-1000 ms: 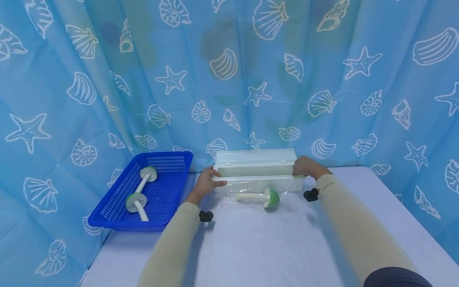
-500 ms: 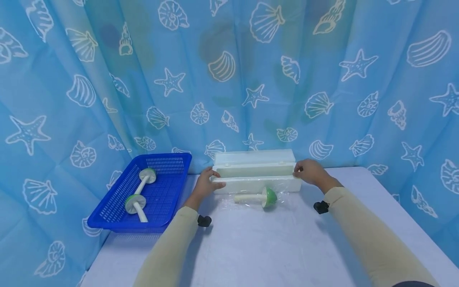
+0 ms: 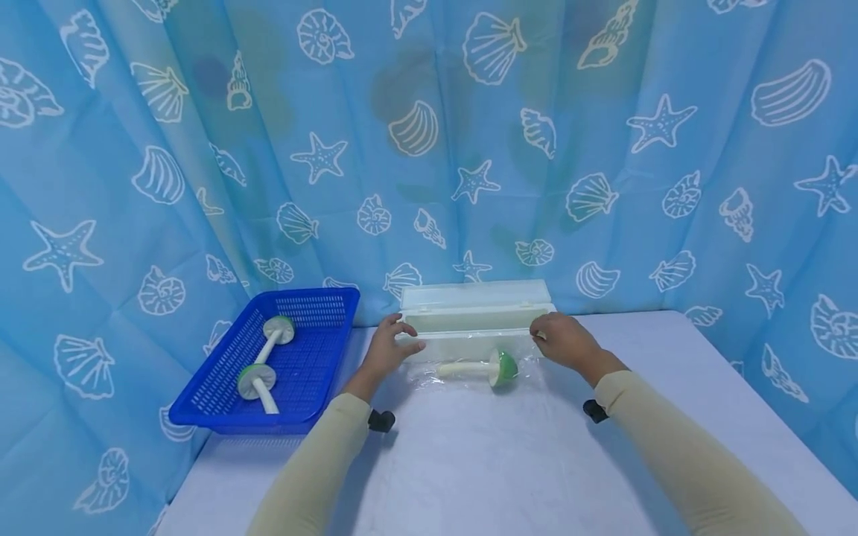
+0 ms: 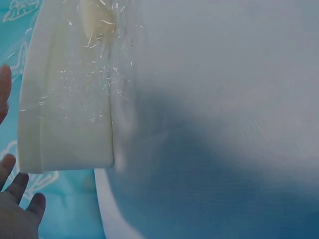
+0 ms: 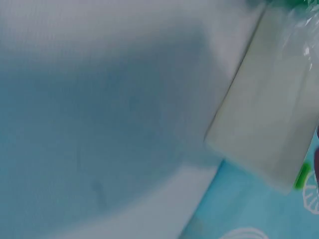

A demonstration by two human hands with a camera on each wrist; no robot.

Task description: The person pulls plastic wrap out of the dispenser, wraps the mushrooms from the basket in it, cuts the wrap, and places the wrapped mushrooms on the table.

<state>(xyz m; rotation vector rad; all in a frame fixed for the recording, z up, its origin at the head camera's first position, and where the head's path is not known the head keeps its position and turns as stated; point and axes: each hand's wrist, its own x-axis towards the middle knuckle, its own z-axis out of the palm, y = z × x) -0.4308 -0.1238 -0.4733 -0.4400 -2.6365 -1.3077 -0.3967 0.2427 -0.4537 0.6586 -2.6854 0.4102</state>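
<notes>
A long white cling film dispenser box (image 3: 482, 344) lies at the back of the table, its lid (image 3: 474, 295) up. Clear cling film (image 3: 415, 376) hangs over its front and around a mushroom-shaped thing with a green cap (image 3: 506, 368) and white stem. My left hand (image 3: 385, 348) is at the box's left end, thumb and fingers spread; the left wrist view shows several fingertips (image 4: 36, 205) just past that end. My right hand (image 3: 566, 342) pinches the film's edge near the box's right end. In the right wrist view that hand is mostly out of frame.
A blue plastic basket (image 3: 308, 424) stands at the left, holding two similar mushroom-shaped things (image 3: 258, 381). A small green part (image 5: 302, 175) sits at the box's right end. A blue shell-print curtain (image 3: 429, 186) hangs right behind the white-covered table (image 3: 496, 461).
My right hand has come off the box's right end and moved left and slightly down to the film. The left hand stays at the left end, its fingers now spread.
</notes>
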